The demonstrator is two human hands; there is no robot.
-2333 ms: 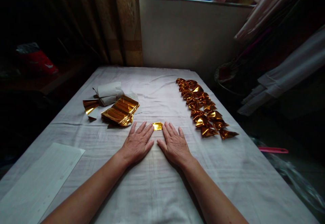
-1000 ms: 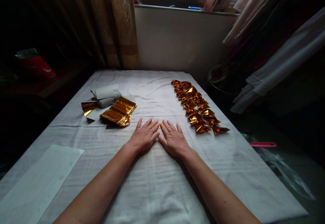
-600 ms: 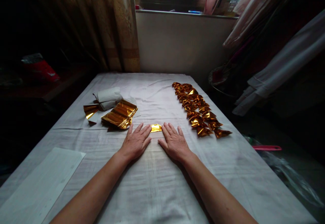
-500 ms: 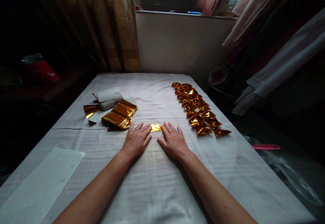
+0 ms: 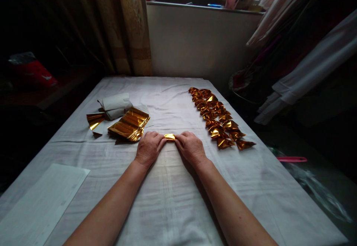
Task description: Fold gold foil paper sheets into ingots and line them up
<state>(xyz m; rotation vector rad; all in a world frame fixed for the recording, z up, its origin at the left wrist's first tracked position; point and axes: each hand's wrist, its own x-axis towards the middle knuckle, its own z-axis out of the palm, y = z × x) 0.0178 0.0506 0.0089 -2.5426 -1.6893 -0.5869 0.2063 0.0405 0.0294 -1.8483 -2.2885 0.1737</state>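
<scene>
A small folded piece of gold foil paper [image 5: 169,137] lies on the white cloth of the table [image 5: 173,201]. My left hand [image 5: 148,148] and my right hand [image 5: 190,147] curl their fingers onto its two ends and pinch it between them. A stack of flat gold foil sheets [image 5: 128,124] lies just left of my left hand. To the right of my right hand runs a row of several folded gold foil pieces [image 5: 217,116].
A white paper roll [image 5: 115,102] and a loose gold scrap [image 5: 94,120] sit behind the stack. A white sheet [image 5: 41,205] lies at the near left. Behind the table stand a curtain [image 5: 122,26] and a wall [image 5: 200,41]; hanging cloth [image 5: 306,67] is at the right.
Both hands lay flat with fingers stretched beside the gold piece; now the fingers have curled in and grip its ends. The view has shifted slightly.
</scene>
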